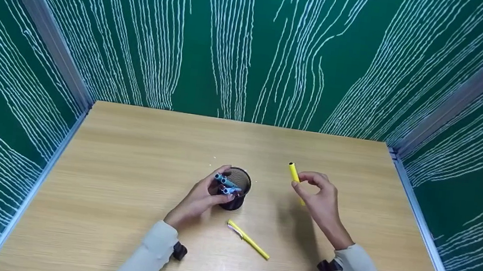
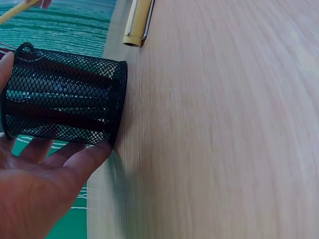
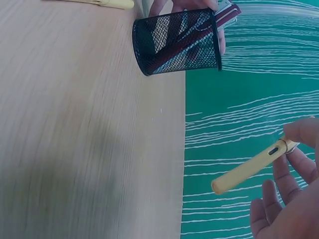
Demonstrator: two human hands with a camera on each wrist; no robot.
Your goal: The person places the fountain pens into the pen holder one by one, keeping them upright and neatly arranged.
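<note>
My left hand point(image 1: 199, 198) grips a black mesh pen cup point(image 1: 232, 204), with fingers on its far left side and the thumb near its rim. Several pens point(image 1: 228, 182) in blue and teal lean inside the cup, and a dark red pen point(image 3: 228, 15) sticks out past the rim in the right wrist view. To the right, my right hand point(image 1: 321, 200) pinches a yellow pen point(image 1: 294, 172) between thumb and fingers, above the table and apart from the cup. A second yellow pen point(image 1: 252, 242) with a metal clip lies on the table in front of the cup.
The wooden table point(image 1: 140, 142) is bordered by green walls point(image 1: 191, 57) with wavy white lines. Grey posts point(image 1: 54, 23) and rails stand at the corners and sides. A few tiny white specks lie behind the cup.
</note>
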